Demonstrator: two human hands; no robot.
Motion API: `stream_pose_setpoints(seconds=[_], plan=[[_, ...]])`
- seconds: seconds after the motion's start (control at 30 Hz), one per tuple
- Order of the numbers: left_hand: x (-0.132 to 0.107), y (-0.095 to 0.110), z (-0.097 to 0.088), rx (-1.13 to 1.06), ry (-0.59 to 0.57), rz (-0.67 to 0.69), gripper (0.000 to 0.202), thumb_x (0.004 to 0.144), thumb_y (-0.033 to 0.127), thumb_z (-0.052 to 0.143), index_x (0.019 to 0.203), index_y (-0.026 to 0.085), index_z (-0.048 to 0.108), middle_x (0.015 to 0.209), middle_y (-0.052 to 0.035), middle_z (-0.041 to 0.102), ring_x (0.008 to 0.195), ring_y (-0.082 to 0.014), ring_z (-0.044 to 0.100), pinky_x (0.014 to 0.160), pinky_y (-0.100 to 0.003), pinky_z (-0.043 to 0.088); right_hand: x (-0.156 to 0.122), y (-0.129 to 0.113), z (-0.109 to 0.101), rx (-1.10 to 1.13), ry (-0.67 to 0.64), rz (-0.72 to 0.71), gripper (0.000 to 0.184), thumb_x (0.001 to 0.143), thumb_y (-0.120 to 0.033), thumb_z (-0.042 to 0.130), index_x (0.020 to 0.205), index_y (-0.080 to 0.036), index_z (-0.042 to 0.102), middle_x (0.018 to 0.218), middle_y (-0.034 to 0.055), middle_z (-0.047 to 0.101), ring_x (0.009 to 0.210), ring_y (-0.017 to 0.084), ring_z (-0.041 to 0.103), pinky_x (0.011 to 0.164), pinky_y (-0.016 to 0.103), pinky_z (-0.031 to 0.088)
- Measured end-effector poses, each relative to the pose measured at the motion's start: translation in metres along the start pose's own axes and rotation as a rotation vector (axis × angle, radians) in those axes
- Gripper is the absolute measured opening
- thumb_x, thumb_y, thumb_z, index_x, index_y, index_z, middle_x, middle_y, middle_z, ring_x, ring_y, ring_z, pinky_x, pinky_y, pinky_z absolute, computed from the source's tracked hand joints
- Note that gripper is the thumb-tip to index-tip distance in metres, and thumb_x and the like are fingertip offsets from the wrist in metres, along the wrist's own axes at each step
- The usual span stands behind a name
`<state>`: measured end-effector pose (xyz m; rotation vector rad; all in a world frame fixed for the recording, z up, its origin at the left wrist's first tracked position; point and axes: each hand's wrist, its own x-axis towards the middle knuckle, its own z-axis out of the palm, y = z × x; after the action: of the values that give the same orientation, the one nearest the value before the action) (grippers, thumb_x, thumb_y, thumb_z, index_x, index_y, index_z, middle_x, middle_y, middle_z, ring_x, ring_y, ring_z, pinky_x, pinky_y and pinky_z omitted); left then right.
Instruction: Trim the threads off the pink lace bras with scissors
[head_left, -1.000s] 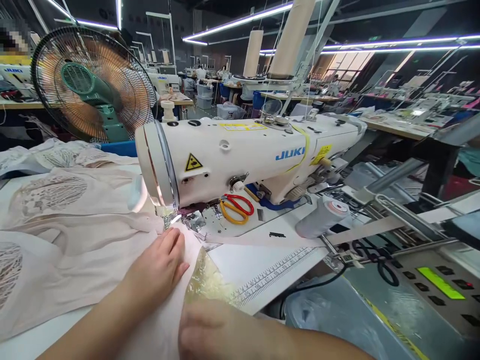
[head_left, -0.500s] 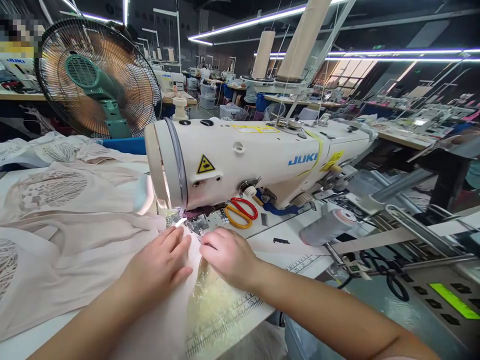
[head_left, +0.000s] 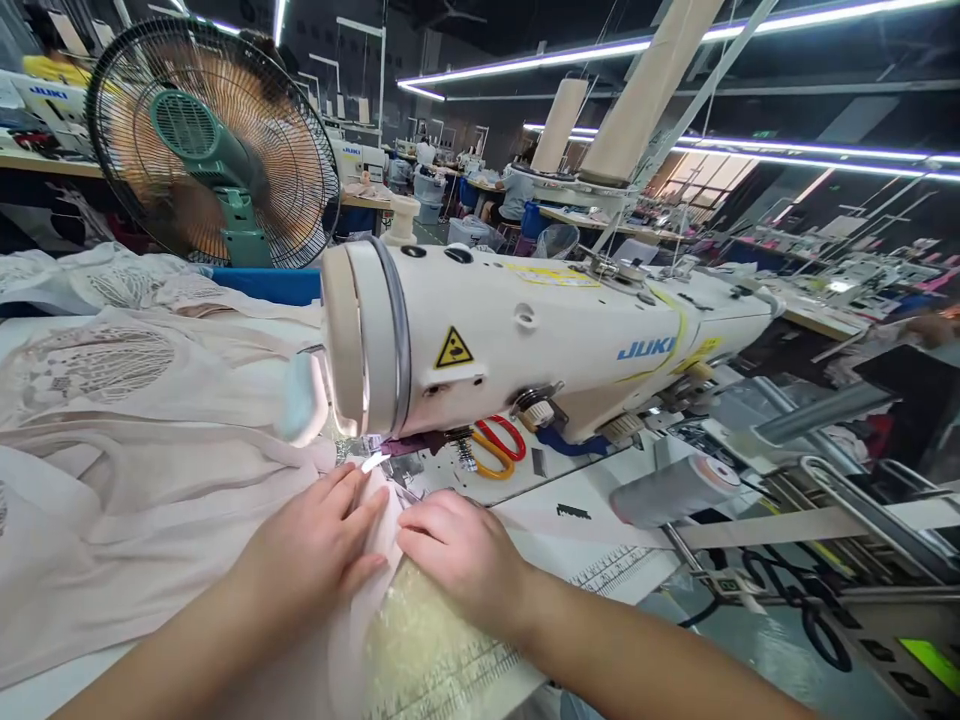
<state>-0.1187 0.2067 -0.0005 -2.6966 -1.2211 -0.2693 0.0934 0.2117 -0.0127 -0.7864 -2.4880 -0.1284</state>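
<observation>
A pale pink fabric piece [head_left: 347,620] runs from the table's front up to the needle area of the white JUKI sewing machine [head_left: 480,345]. My left hand [head_left: 307,545] lies on this fabric, fingers stretched forward and thumb apart. Just past its fingertips a small white strip [head_left: 373,462] shows beside the presser foot area. On the right edge of the fabric, my right hand [head_left: 465,555] is closed with curled fingers, pinching the cloth; its fingertips are partly hidden. The needle itself is hidden behind the machine head.
Pale garments with lace [head_left: 112,365] spread over the left side. Red and yellow-handled scissors [head_left: 495,455] lie under the machine arm. A grey thread cone [head_left: 675,488] and a metal rack [head_left: 847,510] stand to the right. A large fan [head_left: 214,150] is behind.
The view has shifted, so the machine appears farther right and slightly lower. Both hands stay on the fabric near the needle area, the right one now with its fingers a little lower.
</observation>
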Motion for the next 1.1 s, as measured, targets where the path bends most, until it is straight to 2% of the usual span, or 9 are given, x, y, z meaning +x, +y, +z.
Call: stream_pose_setpoints(seconds=[0.17, 0.33, 0.53, 0.8, 0.97, 1.1], plan=[[0.005, -0.001, 0.003, 0.032, 0.038, 0.010, 0.049, 0.088, 0.040, 0.046, 0.121, 0.008, 0.063, 0.119, -0.0259, 0.064, 0.105, -0.0379, 0.063, 0.080, -0.049, 0.056, 0.003, 0.001, 0.000, -0.012, 0.002, 0.044, 0.014, 0.087, -0.014, 0.050, 0.082, -0.017, 0.063, 0.086, 0.0043, 0.065, 0.076, 0.016, 0.049, 0.062, 0.026, 0.040], [0.003, -0.003, 0.004, 0.003, 0.015, -0.001, 0.051, 0.088, 0.042, 0.044, 0.125, 0.011, 0.060, 0.124, -0.0222, 0.062, 0.111, -0.0361, 0.060, 0.084, -0.049, 0.055, 0.002, 0.002, -0.002, 0.011, 0.005, 0.063, 0.018, 0.087, -0.011, 0.047, 0.086, -0.018, 0.064, 0.083, 0.0042, 0.065, 0.077, 0.016, 0.050, 0.065, 0.026, 0.042], [0.001, -0.008, 0.002, -0.055, -0.002, -0.035, 0.053, 0.087, 0.041, 0.046, 0.122, 0.004, 0.059, 0.127, -0.0222, 0.060, 0.112, -0.0344, 0.060, 0.086, -0.045, 0.055, 0.000, 0.002, -0.002, 0.019, 0.031, 0.060, 0.019, 0.084, -0.010, 0.047, 0.083, -0.018, 0.064, 0.083, 0.0028, 0.066, 0.076, 0.016, 0.050, 0.064, 0.026, 0.041], [0.001, -0.011, 0.002, -0.131, -0.045, -0.048, 0.052, 0.086, 0.042, 0.048, 0.124, 0.009, 0.057, 0.130, -0.0194, 0.058, 0.114, -0.0313, 0.059, 0.088, -0.042, 0.054, -0.001, 0.002, -0.001, -0.002, 0.001, 0.052, 0.017, 0.083, -0.008, 0.049, 0.081, -0.018, 0.062, 0.083, 0.0026, 0.065, 0.076, 0.016, 0.051, 0.066, 0.026, 0.040], [0.000, -0.008, 0.001, -0.115, -0.021, -0.060, 0.047, 0.086, 0.040, 0.048, 0.121, 0.009, 0.058, 0.126, -0.0219, 0.059, 0.105, -0.0302, 0.063, 0.079, -0.038, 0.056, 0.000, 0.001, -0.002, 0.016, 0.038, 0.061, 0.018, 0.081, -0.007, 0.047, 0.079, -0.018, 0.062, 0.081, 0.0022, 0.065, 0.074, 0.016, 0.049, 0.065, 0.026, 0.041], [0.000, -0.009, 0.002, -0.119, -0.002, -0.028, 0.046, 0.087, 0.039, 0.046, 0.119, 0.008, 0.058, 0.121, -0.0223, 0.061, 0.104, -0.0310, 0.062, 0.081, -0.040, 0.055, 0.001, 0.002, -0.003, 0.054, 0.039, 0.052, 0.016, 0.078, -0.009, 0.048, 0.080, -0.016, 0.063, 0.082, 0.0037, 0.065, 0.075, 0.017, 0.048, 0.066, 0.027, 0.043]])
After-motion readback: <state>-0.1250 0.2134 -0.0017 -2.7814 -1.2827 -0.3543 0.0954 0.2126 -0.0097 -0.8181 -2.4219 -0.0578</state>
